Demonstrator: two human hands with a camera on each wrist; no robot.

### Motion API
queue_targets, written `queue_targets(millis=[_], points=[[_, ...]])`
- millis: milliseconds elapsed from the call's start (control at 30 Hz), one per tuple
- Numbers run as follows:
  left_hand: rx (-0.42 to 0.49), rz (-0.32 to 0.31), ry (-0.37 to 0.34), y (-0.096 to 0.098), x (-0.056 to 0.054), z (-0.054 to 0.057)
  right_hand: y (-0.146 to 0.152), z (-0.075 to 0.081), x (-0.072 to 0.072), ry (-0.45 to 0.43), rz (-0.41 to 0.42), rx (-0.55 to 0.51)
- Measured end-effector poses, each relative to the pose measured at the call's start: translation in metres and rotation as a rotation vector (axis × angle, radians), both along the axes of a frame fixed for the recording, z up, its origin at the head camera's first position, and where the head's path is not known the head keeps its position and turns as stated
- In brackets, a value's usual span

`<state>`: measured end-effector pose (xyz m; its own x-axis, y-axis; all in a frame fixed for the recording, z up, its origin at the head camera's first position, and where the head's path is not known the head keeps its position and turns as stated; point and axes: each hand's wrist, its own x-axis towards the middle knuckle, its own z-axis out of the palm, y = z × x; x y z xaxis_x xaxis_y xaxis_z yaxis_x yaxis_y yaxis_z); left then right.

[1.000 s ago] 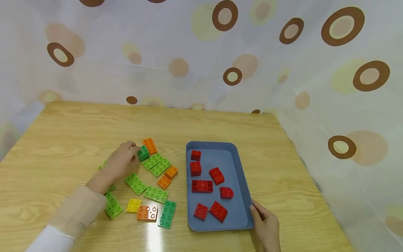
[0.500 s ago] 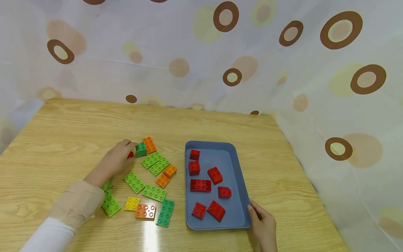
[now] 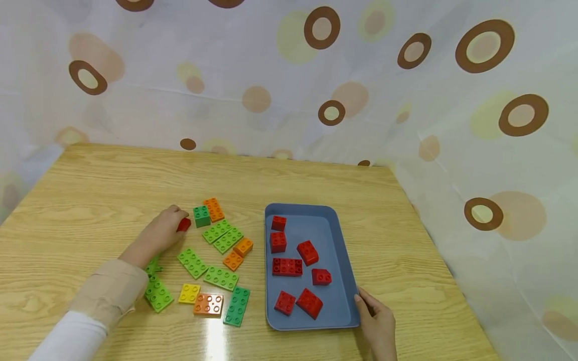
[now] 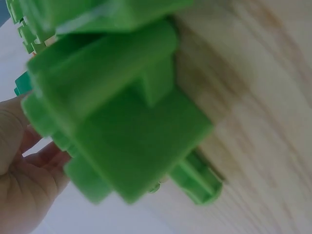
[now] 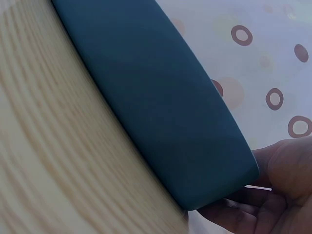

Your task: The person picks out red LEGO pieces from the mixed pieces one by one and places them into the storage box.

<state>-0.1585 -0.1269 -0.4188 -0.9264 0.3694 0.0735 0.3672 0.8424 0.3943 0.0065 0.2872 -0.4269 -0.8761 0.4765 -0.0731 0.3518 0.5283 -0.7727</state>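
In the head view, my left hand (image 3: 162, 229) pinches a small red brick (image 3: 183, 224) at the left of the table. Just right of it stands a green brick (image 3: 201, 216). The left wrist view shows the hand (image 4: 29, 170) behind a large, blurred light green piece (image 4: 131, 126); the red brick is hidden there. My right hand (image 3: 378, 323) grips the near right corner of a blue-grey tray (image 3: 345, 260), thumb at the rim. From the right wrist, the tray's outer wall (image 5: 161, 97) shows with fingers beneath its corner. Several red bricks (image 3: 287, 266) lie in the tray.
Between left arm and tray lie several light green bricks (image 3: 221, 278), orange bricks (image 3: 208, 304), a yellow brick (image 3: 189, 293) and a flat green brick (image 3: 237, 306). More light green pieces (image 3: 158, 293) sit beside the left forearm. A patterned curtain (image 3: 289, 75) hangs behind the table (image 3: 384, 200).
My left hand has drawn away from the green brick, slightly left and nearer, with the red brick now showing in its fingers. The right hand stays at the tray corner.
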Motion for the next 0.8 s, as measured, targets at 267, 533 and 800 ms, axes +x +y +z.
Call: queue_targets(millis=[267,533,800], points=[[0.04,0.019,0.043,0.001,0.002,0.013,0.001,-0.001,0.0,-0.015,0.0,-0.006],[0.035,-0.104,0.199,0.044,0.003,0.056,0.0,0.0,0.001,0.009,-0.005,0.002],[-0.015,-0.312,0.244,0.123,0.002,0.078,-0.001,0.0,0.001,0.019,0.002,0.005]])
